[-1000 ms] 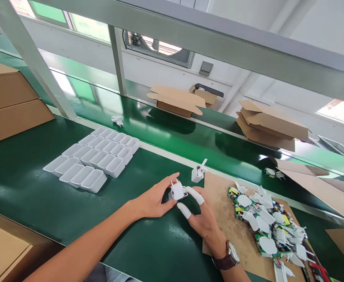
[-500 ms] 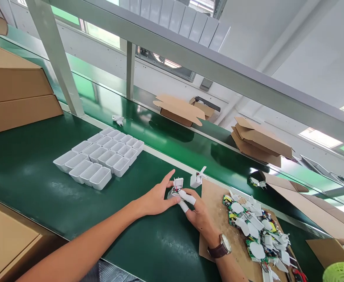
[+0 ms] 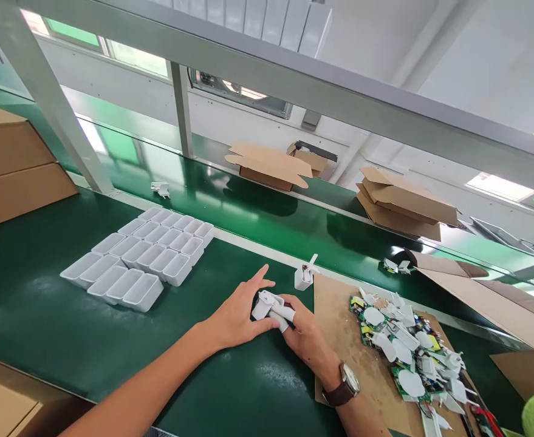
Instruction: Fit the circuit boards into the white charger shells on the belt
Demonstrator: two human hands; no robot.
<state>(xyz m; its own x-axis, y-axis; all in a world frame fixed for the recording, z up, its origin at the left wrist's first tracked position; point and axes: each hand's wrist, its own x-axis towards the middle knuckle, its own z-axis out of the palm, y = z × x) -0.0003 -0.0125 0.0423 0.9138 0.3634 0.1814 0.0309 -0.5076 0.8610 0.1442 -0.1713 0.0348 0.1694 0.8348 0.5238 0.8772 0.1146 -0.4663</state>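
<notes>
Both hands meet over the green belt [image 3: 43,303] on a small white charger housing [image 3: 263,305]. My left hand [image 3: 237,315] grips the housing from the left with thumb and fingers, the index finger raised. From the right, my right hand [image 3: 305,337] pinches the same housing, with white finger cots on two fingertips and a brown watch on the wrist. Another white housing [image 3: 304,275] with a part sticking out stands just beyond them.
Rows of empty white housings [image 3: 139,258] lie on the belt to the left. A cardboard sheet [image 3: 339,340] at right carries a pile of circuit boards and white plug parts [image 3: 407,358]. Cardboard boxes [image 3: 403,203] sit on the far belt and at far left.
The cap that stood up on the housing now lies lower and tilted. My right fingers have curled more tightly onto it. The view has shifted slightly.
</notes>
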